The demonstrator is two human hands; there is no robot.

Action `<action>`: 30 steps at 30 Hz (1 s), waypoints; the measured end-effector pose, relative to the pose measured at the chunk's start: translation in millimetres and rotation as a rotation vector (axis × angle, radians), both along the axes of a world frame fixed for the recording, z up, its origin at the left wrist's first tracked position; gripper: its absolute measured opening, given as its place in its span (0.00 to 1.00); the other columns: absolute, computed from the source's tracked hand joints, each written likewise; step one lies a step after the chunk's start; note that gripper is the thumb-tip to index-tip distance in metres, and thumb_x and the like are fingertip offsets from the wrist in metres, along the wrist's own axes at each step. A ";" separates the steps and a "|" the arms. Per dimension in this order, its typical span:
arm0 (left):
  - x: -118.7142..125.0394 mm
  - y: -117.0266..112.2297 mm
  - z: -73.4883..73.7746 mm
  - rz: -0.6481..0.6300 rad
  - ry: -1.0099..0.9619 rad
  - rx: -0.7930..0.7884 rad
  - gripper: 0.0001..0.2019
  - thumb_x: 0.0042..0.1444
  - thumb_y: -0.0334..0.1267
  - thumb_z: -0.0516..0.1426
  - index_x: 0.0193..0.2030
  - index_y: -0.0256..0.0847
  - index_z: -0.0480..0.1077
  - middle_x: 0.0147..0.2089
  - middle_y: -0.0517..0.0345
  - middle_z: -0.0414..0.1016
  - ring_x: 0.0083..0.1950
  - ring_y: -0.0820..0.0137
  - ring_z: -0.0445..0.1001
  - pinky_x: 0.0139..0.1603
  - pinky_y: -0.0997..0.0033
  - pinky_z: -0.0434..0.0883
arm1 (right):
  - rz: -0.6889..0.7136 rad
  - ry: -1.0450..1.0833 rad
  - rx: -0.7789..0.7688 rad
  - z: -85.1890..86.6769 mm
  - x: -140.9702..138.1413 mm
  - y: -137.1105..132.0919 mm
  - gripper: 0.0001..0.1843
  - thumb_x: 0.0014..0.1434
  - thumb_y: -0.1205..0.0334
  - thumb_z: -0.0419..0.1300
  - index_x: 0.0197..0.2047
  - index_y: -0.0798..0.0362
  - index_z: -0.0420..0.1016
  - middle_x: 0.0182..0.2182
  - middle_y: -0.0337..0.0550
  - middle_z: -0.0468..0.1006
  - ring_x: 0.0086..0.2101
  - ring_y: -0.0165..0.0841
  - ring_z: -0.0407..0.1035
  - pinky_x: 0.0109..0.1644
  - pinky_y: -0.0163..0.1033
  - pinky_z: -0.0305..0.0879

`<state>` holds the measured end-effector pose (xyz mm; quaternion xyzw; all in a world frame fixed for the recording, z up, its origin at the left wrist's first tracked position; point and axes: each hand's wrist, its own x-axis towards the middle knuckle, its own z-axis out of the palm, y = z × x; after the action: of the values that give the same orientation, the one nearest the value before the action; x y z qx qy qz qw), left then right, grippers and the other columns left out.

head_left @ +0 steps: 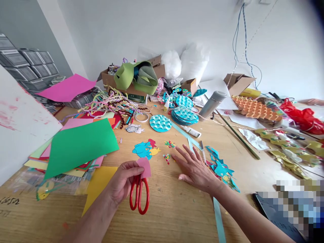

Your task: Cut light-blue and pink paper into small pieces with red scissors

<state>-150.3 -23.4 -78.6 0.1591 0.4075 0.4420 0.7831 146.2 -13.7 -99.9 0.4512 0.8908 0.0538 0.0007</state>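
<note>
My left hand [123, 180] is closed on a small piece of pink paper [145, 167] and a pair of scissors. The red scissor handles [143, 199] hang downward; the blades are hidden behind the paper and fingers. My right hand [196, 170] lies palm down over the table, fingers spread, holding nothing. Beside its fingertips are two little heaps of coloured paper bits [167, 157]. Blue fish cutouts [141, 149] lie just beyond my left hand, with a red cutout [152, 143] and a yellow fish [154, 151] touching them. Blue paper scraps [222, 168] sit right of my right hand.
Green paper [83, 145] tops a stack at left. Beyond the cutouts are a scale-patterned blue disc [160, 123], a glue bottle [192, 131] and a grey cylinder [212, 105]. A pen [203, 152] lies near my right hand. A phone [275, 216] is at lower right.
</note>
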 end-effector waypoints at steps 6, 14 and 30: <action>0.0 1.1 -1.2 -0.015 0.000 0.016 0.12 0.31 0.31 0.71 0.22 0.33 0.74 0.20 0.58 0.75 0.21 0.74 0.71 0.26 0.76 0.71 | 0.046 0.046 -0.012 0.0 -16.6 2.4 0.40 0.58 0.32 0.46 0.67 0.44 0.55 0.68 0.49 0.49 0.66 0.54 0.37 0.63 0.69 0.36; -1.0 0.3 -0.2 -0.031 -0.004 0.018 0.12 0.32 0.31 0.70 0.22 0.33 0.73 0.21 0.56 0.75 0.22 0.73 0.73 0.26 0.76 0.70 | 0.010 0.060 0.026 -1.3 -11.6 -1.4 0.37 0.59 0.35 0.48 0.66 0.44 0.57 0.67 0.50 0.52 0.66 0.53 0.37 0.64 0.68 0.36; -0.6 -1.4 2.0 -0.053 -0.033 0.055 0.10 0.34 0.31 0.69 0.22 0.33 0.73 0.21 0.57 0.74 0.22 0.73 0.72 0.26 0.76 0.69 | -0.066 0.077 0.087 -3.2 -13.2 -13.5 0.31 0.61 0.40 0.50 0.62 0.44 0.65 0.65 0.49 0.58 0.66 0.51 0.41 0.64 0.66 0.37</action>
<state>-150.9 -24.9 -76.6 0.1839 0.3776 0.4349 0.7965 132.9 -27.1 -103.1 0.4816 0.8716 0.0752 -0.0515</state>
